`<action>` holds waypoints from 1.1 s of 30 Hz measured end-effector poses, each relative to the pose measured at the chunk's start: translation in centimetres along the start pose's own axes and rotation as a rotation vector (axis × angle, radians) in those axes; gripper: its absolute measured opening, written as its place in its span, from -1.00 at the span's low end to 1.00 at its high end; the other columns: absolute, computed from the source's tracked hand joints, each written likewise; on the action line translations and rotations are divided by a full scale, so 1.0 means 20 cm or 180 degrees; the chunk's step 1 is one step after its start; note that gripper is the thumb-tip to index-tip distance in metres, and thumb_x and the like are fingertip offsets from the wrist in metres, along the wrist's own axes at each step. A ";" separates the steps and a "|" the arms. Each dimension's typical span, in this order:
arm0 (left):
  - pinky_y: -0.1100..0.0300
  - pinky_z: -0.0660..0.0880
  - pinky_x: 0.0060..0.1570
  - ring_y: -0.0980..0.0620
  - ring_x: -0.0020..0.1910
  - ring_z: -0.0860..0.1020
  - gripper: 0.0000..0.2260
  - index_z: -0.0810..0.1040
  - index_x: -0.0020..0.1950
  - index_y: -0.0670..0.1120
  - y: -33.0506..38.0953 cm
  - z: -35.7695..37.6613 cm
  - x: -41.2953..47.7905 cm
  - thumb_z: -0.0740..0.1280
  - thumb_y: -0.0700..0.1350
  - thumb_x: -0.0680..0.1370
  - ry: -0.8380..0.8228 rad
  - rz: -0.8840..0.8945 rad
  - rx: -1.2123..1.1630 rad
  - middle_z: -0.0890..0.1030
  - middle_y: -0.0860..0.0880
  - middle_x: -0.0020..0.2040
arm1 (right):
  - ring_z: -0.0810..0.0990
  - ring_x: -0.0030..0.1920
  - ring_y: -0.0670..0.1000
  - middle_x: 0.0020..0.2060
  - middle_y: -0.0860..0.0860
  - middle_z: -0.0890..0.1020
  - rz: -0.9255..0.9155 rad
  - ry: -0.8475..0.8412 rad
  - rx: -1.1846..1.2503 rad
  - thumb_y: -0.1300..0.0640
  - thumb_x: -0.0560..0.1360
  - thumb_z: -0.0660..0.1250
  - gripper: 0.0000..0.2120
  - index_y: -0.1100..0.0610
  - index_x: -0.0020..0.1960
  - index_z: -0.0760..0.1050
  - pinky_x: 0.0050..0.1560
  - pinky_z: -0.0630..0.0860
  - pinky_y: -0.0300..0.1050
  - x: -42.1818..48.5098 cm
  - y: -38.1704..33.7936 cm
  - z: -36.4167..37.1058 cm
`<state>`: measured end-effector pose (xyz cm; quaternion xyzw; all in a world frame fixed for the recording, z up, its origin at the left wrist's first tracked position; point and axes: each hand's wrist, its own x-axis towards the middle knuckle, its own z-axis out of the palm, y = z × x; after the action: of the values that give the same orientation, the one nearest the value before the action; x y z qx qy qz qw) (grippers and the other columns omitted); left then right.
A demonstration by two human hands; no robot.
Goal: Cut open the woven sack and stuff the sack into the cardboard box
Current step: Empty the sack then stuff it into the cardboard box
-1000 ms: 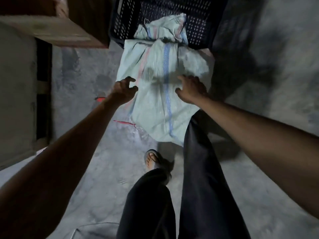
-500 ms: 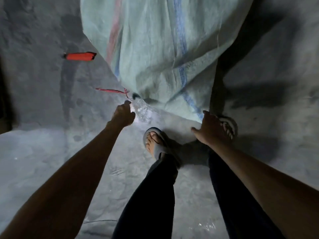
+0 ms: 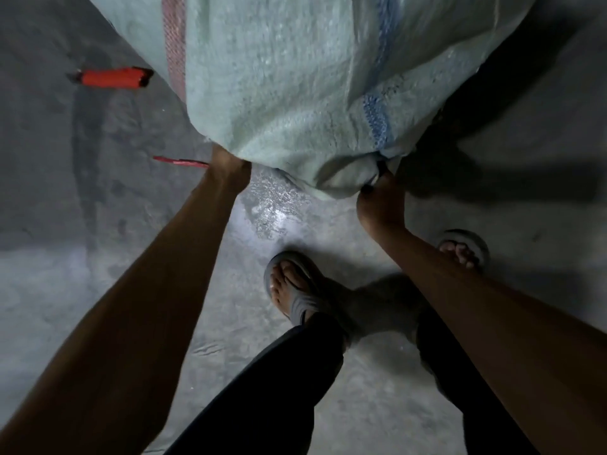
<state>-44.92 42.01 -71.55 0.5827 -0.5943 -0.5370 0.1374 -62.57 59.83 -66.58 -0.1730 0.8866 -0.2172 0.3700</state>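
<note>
1. Woven sack: a pale green bag with a red stripe and a blue stripe is seen filling the upper part of the view, its lower end just above the concrete floor.
2. The left hand is tucked under the sack's lower left corner; its fingers are hidden by the fabric, so how far it is closed cannot be told.
3. The right hand is placed at the sack's lower right corner, fingers curled around a fold of the fabric.
4. A crinkled clear plastic piece is seen on the floor just below the sack's lower edge, between the two hands.
5. An orange-red object lies on the floor just left of the sack; what it is cannot be told.
6. A thin red strip lies left of the sack's lower corner, touching the left hand.
7. Two sandalled feet are planted below the sack.
</note>
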 end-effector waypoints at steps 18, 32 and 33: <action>0.10 0.60 -0.30 0.04 -0.44 0.61 -0.76 0.54 0.16 -0.29 2.06 -0.48 -0.31 0.32 -0.23 0.53 0.0375 -0.0913 -0.1454 0.63 -0.14 -0.18 | 0.59 0.17 0.23 0.14 0.23 0.62 -0.0737 -0.0172 -0.1230 -0.50 0.07 0.41 0.11 0.31 0.29 0.38 0.03 0.52 0.01 -0.63 -1.39 -1.28; 0.05 0.53 -0.08 -0.13 -0.16 0.59 -0.74 0.62 -0.23 -0.16 1.71 -0.24 -0.03 0.18 -0.30 0.53 0.0201 -0.1041 -0.1305 0.69 -0.05 -0.28 | 0.63 0.12 0.28 0.06 0.25 0.67 -0.1191 -0.0287 -0.2281 0.15 0.43 0.36 -0.75 0.20 0.08 0.60 0.04 0.54 0.06 0.16 -1.64 -1.01; 0.01 0.58 0.00 -0.13 -0.10 0.64 -0.77 0.68 -0.20 -0.17 1.62 -0.24 0.01 0.23 -0.28 0.50 0.0431 -0.0929 -0.0617 0.73 -0.06 -0.21 | 0.62 0.12 0.28 0.05 0.26 0.66 -0.1137 -0.0358 -0.2323 0.15 0.42 0.38 -0.76 0.20 0.06 0.61 0.03 0.55 0.06 0.24 -1.63 -1.01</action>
<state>-58.89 31.32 -43.90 0.6816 -0.4384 -0.5654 0.1533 -75.78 35.29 -39.91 -0.4556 0.8399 0.0605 0.2887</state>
